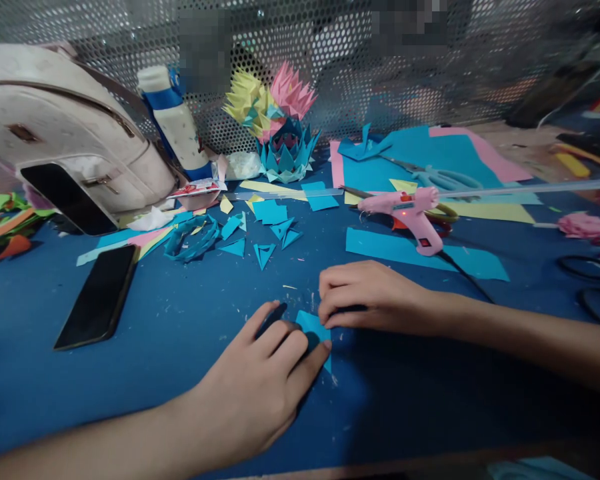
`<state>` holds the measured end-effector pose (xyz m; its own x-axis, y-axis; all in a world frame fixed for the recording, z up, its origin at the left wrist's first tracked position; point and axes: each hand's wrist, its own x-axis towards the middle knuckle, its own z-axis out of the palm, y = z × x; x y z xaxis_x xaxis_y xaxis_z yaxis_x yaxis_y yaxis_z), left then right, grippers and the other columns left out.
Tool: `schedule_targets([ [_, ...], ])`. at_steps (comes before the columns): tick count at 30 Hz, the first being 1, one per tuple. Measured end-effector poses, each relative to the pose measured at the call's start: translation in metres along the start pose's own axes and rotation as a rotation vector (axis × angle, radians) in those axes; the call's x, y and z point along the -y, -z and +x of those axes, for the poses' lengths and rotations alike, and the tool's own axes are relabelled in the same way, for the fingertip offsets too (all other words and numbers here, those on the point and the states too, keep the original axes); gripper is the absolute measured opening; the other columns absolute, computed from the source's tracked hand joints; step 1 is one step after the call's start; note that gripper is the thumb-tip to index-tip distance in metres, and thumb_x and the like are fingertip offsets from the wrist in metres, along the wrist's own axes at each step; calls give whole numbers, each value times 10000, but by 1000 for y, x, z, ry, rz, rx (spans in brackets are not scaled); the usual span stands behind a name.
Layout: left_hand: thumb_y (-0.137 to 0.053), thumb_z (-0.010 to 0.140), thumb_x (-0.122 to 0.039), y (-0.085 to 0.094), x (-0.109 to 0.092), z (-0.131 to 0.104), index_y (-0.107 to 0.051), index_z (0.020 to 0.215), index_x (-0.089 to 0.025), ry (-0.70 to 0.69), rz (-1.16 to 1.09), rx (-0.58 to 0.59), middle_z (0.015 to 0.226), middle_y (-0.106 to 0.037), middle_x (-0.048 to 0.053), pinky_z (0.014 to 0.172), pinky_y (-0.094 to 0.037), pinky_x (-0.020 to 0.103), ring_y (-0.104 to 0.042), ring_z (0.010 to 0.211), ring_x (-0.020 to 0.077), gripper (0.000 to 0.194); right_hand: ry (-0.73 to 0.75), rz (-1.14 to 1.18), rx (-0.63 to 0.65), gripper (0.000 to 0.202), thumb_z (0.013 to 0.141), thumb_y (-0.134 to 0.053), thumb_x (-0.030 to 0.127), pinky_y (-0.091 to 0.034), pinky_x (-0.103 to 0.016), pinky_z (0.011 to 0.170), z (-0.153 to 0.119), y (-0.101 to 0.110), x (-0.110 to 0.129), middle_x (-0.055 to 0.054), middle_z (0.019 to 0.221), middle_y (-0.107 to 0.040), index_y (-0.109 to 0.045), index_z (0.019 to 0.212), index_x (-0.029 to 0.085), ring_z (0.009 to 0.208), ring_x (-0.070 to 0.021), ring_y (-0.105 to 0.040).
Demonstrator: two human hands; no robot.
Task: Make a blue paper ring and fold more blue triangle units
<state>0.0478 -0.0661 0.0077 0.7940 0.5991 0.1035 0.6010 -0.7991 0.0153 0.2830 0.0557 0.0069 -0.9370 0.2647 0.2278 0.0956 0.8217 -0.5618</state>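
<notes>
A small piece of blue paper [311, 324] lies on the blue table below the middle of the view, partly covered by my fingers. My left hand [275, 367] is closed over its left and lower part, thumb pressing near the right edge and the other fingers bent. At the upper right corner, the bent fingers of my right hand [360, 297] are closed on the paper. Beyond my hands are several folded blue paper triangles [264, 255] and a ring of joined blue paper [193, 238]. A pink glue gun [411, 212] with a lit red light lies past my right hand.
Two phones, one flat [100, 293] and one leaning [70, 200] on a white backpack [55, 120], are at left. Behind stand a bottle [175, 127] and paper flowers [287, 150]. Scissors [443, 180] rest on blue sheets [420, 157]. The glue gun's cord [467, 277] runs beneath my right forearm.
</notes>
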Motion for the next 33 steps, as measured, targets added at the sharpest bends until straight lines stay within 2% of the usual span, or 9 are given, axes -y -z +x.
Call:
schedule_targets([
  [3, -431, 1021, -261, -1, -1, 1, -440, 1462, -121, -3, 14, -24, 1100, -592, 81, 1149, -273, 539, -541, 1069, 258, 463, 90, 40, 25, 214, 993, -579, 335, -377, -222, 678, -2, 7, -5, -19, 811, -615, -747, 955, 208, 756, -105, -575],
  [6, -433, 1026, -251, -2, -2, 1, -456, 1451, -120, 2, 8, -38, 1088, -599, 73, 1154, -268, 533, -545, 1070, 250, 445, 146, 95, 110, 239, 989, -583, 367, -367, -233, 653, -2, 13, -7, -13, 741, -612, -761, 1002, 207, 705, -105, -571],
  [10, -433, 1033, -259, -3, -2, 0, -463, 1445, -123, 5, 2, -42, 1109, -608, 68, 1156, -260, 536, -543, 1082, 243, 434, 119, 118, 242, 309, 989, -570, 425, -341, -251, 609, -3, 17, -8, -6, 662, -615, -745, 1107, 199, 633, -112, -563],
  [13, -421, 1039, -258, -4, -1, 0, -454, 1454, -128, 2, 5, -46, 1106, -615, 55, 1168, -213, 522, -539, 1081, 238, 436, 120, 59, 276, 312, 994, -564, 428, -316, -266, 590, -4, 17, -10, -3, 647, -621, -730, 1158, 222, 614, -116, -566],
  [17, -408, 1039, -251, -5, -1, 1, -465, 1451, -125, 2, 0, -62, 1107, -618, 49, 1182, -142, 505, -536, 1086, 238, 435, 180, -59, 225, 278, 1024, -526, 375, -301, -281, 601, -6, 17, -15, 1, 658, -648, -720, 1171, 242, 615, -110, -587],
  [21, -414, 1028, -253, -3, -1, 1, -464, 1453, -116, -7, 7, -73, 1077, -619, 54, 1180, -140, 508, -546, 1061, 243, 450, 219, -181, 159, 296, 1052, -465, 368, -292, -297, 608, -6, 17, -15, 5, 682, -664, -708, 1167, 245, 629, -109, -589],
  [26, -468, 995, -286, -3, 2, 0, -469, 1448, -119, -38, 20, -55, 1109, -614, 77, 1181, -160, 524, -540, 1084, 266, 483, 321, -495, 64, 276, 1055, -447, 338, -264, -324, 565, -5, 11, -3, 20, 654, -577, -697, 1039, 222, 596, -136, -477],
  [30, -453, 1001, -247, -7, 5, -3, -553, 1368, -134, -65, 8, -146, 1088, -630, 80, 1209, -134, 513, -554, 1080, 245, 398, 551, -707, -10, 279, 1041, -398, 164, -309, -327, 558, -7, 7, 5, -31, 851, -639, -667, 969, 164, 728, -142, -509],
  [33, -454, 993, -199, -10, 7, -5, -602, 1307, -119, -91, -8, -212, 1086, -650, 83, 1230, -129, 493, -567, 1096, 236, 357, 648, -762, -35, 264, 1022, -424, 151, -330, -328, 553, -9, 6, 6, -57, 969, -652, -670, 927, 166, 848, -155, -543],
])
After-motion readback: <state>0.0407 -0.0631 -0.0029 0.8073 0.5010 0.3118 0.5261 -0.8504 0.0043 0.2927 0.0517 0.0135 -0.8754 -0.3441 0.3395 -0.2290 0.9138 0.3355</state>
